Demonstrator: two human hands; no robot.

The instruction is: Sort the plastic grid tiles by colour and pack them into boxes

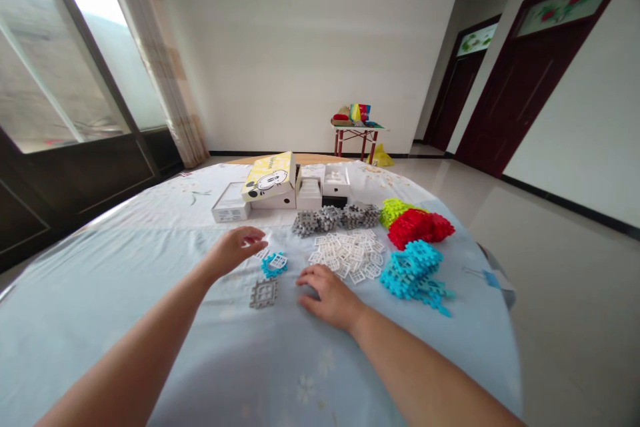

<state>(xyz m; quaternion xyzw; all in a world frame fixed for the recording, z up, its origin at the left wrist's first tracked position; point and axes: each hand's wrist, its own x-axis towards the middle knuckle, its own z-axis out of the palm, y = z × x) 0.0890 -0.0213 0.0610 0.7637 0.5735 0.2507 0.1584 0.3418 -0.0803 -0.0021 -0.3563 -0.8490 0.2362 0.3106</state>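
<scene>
My left hand (234,252) is just above the cloth with its thumb and fingers apart. Close to its fingertips lies a small white lattice window piece (262,254), partly covered by the hand. To the right of that, a blue square frame piece (271,267) has a second white window piece (279,261) lying across it. Nearer to me is a grey square frame piece (263,294) with a lattice in its middle. My right hand (327,297) rests on the cloth, fingers loosely spread and nothing visible in them, beside a heap of white window pieces (347,252).
Grey pieces (335,217) are stacked behind the white heap. Piles of green (395,211), red (419,227) and blue pieces (413,270) lie at right. White boxes (231,203) and a yellow-lidded box (271,177) stand farther back on the cloth-covered table (165,280).
</scene>
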